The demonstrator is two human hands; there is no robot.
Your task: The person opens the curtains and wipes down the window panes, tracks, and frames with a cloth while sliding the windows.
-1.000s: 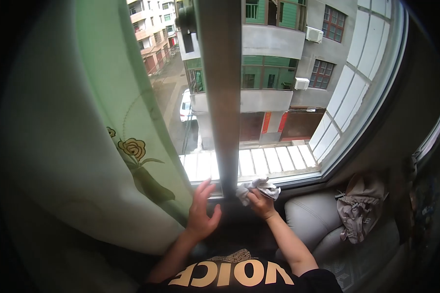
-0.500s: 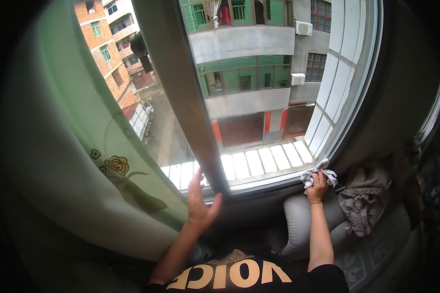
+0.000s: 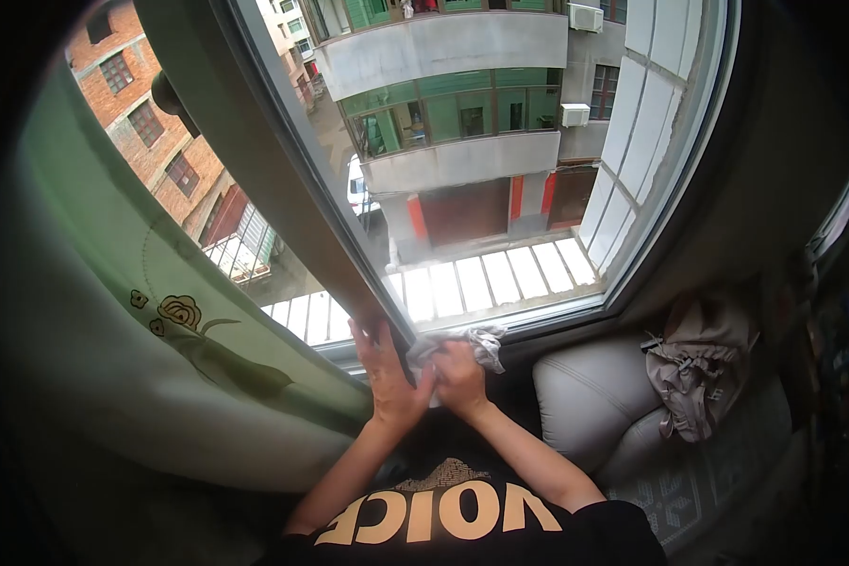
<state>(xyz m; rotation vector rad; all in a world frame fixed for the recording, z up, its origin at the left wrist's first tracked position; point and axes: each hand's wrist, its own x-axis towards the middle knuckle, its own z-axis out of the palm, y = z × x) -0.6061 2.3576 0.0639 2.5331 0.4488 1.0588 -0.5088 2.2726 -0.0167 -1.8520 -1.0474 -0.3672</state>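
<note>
My right hand (image 3: 461,380) is closed around a crumpled white-grey cloth (image 3: 487,345). The cloth lies on the window's bottom track (image 3: 557,312), right by the foot of the sliding sash frame (image 3: 304,193). My left hand (image 3: 394,385) is open, its fingers extended upward against the lower end of that sash frame. Its thumb sits close beside the cloth and my right hand. Part of the cloth is hidden under my right fingers.
A green curtain with flower embroidery (image 3: 217,330) hangs at left. At right are a grey padded cushion (image 3: 590,387) and a grey-brown drawstring bag (image 3: 698,377). Outside, a white slatted ledge (image 3: 481,283) lies below the window, with buildings beyond.
My right hand has carried the cloth leftward along the track, from the right corner to the sash foot beside my left hand. The view has shifted, and the sash appears farther left.
</note>
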